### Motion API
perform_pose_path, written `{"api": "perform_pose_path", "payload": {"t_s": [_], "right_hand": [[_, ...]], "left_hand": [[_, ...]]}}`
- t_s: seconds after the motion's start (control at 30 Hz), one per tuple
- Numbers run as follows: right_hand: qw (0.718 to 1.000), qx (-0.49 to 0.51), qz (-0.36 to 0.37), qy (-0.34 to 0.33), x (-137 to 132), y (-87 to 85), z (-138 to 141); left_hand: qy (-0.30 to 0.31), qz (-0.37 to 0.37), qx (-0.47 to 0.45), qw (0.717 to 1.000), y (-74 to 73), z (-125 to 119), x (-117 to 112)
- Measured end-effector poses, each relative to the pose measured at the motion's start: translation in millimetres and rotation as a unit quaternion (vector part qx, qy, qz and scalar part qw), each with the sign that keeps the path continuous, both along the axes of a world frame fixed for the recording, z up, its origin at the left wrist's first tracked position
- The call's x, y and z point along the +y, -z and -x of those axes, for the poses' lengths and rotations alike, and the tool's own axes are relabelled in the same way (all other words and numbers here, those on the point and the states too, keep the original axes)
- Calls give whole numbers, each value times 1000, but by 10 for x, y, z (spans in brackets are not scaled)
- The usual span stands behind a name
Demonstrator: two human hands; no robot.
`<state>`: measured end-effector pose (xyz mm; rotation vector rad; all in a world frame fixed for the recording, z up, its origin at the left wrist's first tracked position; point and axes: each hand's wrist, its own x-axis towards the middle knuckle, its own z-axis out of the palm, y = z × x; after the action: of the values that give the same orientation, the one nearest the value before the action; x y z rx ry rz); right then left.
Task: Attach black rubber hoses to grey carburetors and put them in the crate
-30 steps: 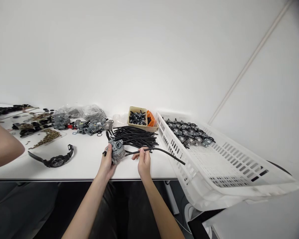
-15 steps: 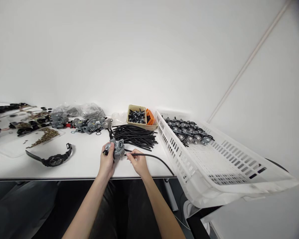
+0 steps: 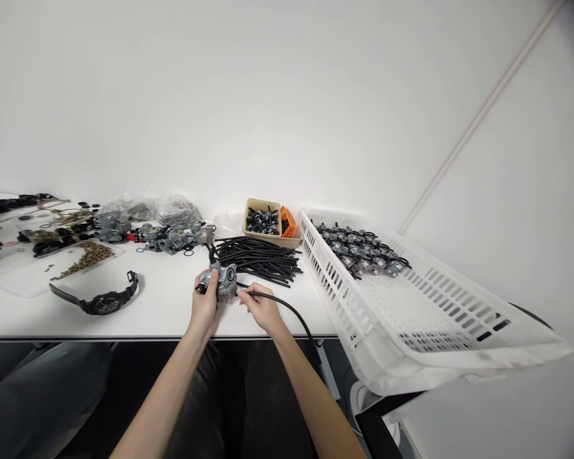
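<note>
A grey metal carburetor (image 3: 226, 280) is gripped in my left hand (image 3: 205, 305), above the front part of the white table. My right hand (image 3: 262, 308) pinches a black rubber hose (image 3: 287, 304) close to the carburetor's lower right side. From my fingers the hose's long free end curves right and down past the table edge. Whether the pinched end is seated on the carburetor is hidden by my fingertips. Just behind both hands lies a pile of black hoses (image 3: 261, 258).
A white slatted crate (image 3: 332, 280) at the right holds rows of carburetors (image 3: 363, 248). Behind the hoses stands a cream tray (image 3: 249, 234) of small parts beside an orange basket (image 3: 288, 222). More carburetors (image 3: 169, 238), brass fittings (image 3: 93, 254) and a black wristwatch (image 3: 106, 303) lie left.
My right hand and the hose have shifted slightly left, nearer the carburetor. The hose's free end now droops lower. The other person's hand at the left edge has left the view.
</note>
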<state>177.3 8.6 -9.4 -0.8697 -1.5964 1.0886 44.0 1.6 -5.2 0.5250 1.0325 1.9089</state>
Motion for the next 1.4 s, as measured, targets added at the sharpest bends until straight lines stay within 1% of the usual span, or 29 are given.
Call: {"api": "perform_pose_path", "payload": {"t_s": [0.17, 0.33, 0.4, 0.5, 0.7, 0.8, 0.97, 1.1, 1.23, 1.4], "right_hand": [[997, 61, 25, 37, -26, -60, 6], [978, 175, 59, 96, 22, -57, -31], [975, 187, 56, 107, 40, -44, -41], [974, 191, 44, 110, 39, -40, -43], [978, 182, 25, 95, 13, -64, -44], [983, 160, 34, 81, 14, -62, -49], [984, 170, 32, 50, 26, -29, -50], [983, 173, 42, 33, 54, 24, -52], [988, 148, 34, 11, 68, 49, -63], [992, 119, 22, -45, 32, 14, -85]], "left_hand": [[56, -13, -63, 996, -17, 15, -12], [88, 9, -62, 994, -74, -5, -39], [94, 19, -55, 994, -88, -18, -48], [116, 13, -35, 993, -88, -31, -57], [168, 10, -4, 986, -77, -33, -77], [187, 4, 5, 982, -79, -33, -88], [205, 1, 11, 979, -78, -32, -97], [233, 1, 16, 972, -86, -18, -113], [250, 1, 10, 968, -100, -4, -127], [277, 9, -28, 960, -112, 3, -140]]}}
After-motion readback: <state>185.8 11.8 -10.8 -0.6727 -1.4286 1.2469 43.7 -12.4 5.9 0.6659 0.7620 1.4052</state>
